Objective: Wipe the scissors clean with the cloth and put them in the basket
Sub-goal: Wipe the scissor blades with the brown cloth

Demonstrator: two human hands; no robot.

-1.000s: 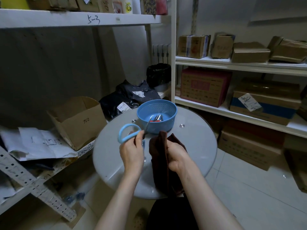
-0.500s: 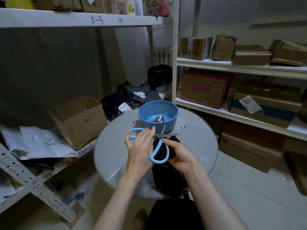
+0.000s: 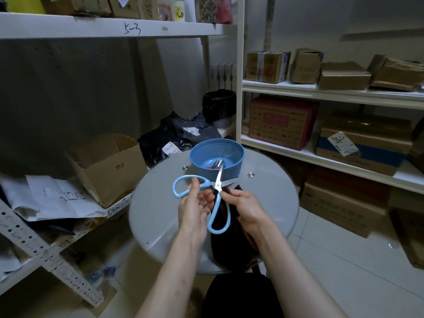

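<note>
Two hands [image 3: 220, 207], open scissors [image 3: 217, 190] before basket [image 3: 238, 160].

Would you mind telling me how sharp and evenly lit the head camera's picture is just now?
Head view: the scissors and blue basket in the middle are fairly sharp; the edges are softer and the shelf lines bow from the wide lens; the light is dim, the left wall in shadow; a soft sheen lies on the round table.

A round grey worktop [image 3: 158, 216] stands on a pale tiled floor [image 3: 344, 271]. Left of the worktop, an open cardboard box [image 3: 107, 166] sits on a low shelf beside loose papers [image 3: 57, 198]. Behind the worktop lie black plastic bags [image 3: 179, 136]. Right of the worktop, white shelves [image 3: 332, 95] carry closed cardboard boxes [image 3: 282, 122].
</note>
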